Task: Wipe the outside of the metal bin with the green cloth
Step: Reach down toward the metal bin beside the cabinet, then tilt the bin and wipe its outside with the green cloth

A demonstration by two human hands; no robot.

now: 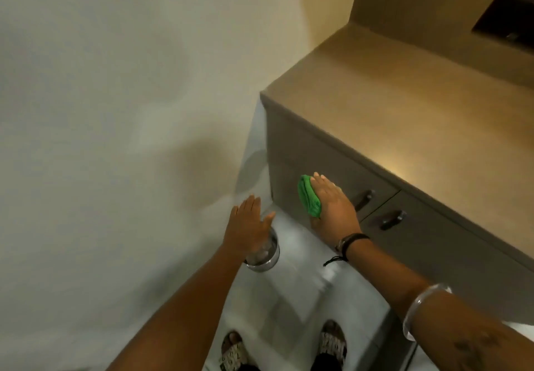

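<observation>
metal bin [264,256] beneath flat left hand [249,227]; right hand [333,208] grips green cloth [309,195].

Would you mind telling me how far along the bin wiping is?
Barely begun, by the look of it. The right hand has the green cloth in its grip, away from the bin on the floor. The left hand hovers open above the bin. The whole wipe looks left to do.
</observation>
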